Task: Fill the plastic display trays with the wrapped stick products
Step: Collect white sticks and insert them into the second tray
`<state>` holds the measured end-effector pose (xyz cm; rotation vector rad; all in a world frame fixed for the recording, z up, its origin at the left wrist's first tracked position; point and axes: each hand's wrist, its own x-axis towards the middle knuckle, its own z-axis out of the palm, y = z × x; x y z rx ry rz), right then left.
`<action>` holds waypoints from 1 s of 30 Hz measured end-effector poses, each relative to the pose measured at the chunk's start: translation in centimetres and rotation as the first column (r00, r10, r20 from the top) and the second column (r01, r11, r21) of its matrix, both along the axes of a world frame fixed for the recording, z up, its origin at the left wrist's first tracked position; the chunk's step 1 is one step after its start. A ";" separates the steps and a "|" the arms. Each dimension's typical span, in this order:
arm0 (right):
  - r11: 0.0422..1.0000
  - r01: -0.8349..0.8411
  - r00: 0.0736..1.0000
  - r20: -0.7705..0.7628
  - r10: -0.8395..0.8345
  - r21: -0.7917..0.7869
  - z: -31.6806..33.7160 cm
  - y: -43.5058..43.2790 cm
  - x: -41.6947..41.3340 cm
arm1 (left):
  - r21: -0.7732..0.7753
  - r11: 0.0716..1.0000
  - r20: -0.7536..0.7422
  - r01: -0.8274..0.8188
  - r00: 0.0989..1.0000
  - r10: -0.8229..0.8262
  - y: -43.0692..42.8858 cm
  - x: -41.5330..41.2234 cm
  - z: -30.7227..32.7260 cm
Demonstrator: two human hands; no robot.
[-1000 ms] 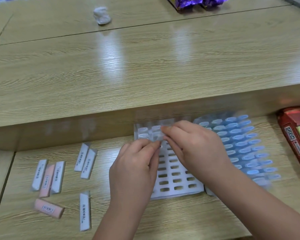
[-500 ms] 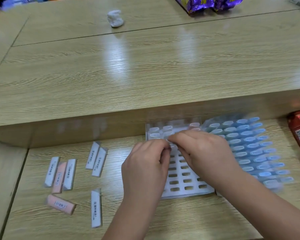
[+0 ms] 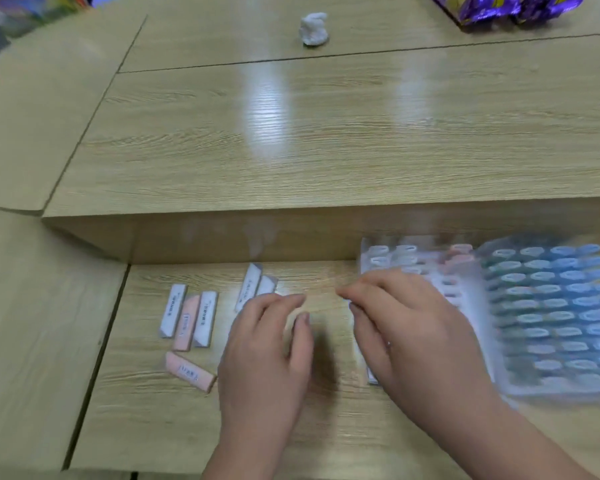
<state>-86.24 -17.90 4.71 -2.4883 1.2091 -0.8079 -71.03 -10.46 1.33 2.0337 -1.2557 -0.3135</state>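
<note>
L hand hovers low over the bench, palm down. Its grip is loose: forefinger and thumb are a little apart and bare wood shows btwn them, nothing seen in it. R hand is just beside it, not touching, w/ fingertips bunched and pointing left. The frame is motion-blurred, so I cannot tell if that grip pinches anything.

White tray lies flat on the bench behind and under the R hand, which hides most of it. A few white stick ends sit in its far-left slots and some pink ones further right. Clear tray sits beside it on the right, rows packed w/ blue sticks.

Loose sticks lie left of the hands:
- Group of three side by side: white, pink, white.
- Two white ones near the L fingertips.
- One pink stick lying slantwise, close to the L wrist.

Each has a small printed label, too blurred to read.

A raised wooden step runs behind the trays. On it, far back, are a crumpled white wad and purple packs at the top edge, print not legible.
</note>
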 end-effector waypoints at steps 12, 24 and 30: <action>0.920 0.214 0.873 -0.487 -0.029 0.329 -4.2 -1.7 13.6 | 0.322 0.936 0.155 -0.144 0.983 0.098 -4.8 9.4 -2.7; 0.896 0.226 0.935 -0.342 -0.090 0.382 -4.1 -0.3 11.2 | 0.283 0.958 0.030 -0.051 0.999 0.044 -4.3 8.6 -2.0; 0.892 0.241 0.888 -0.457 -0.044 0.382 -4.4 1.2 10.5 | 0.153 0.986 0.082 -0.068 0.995 0.056 -2.8 7.6 -1.3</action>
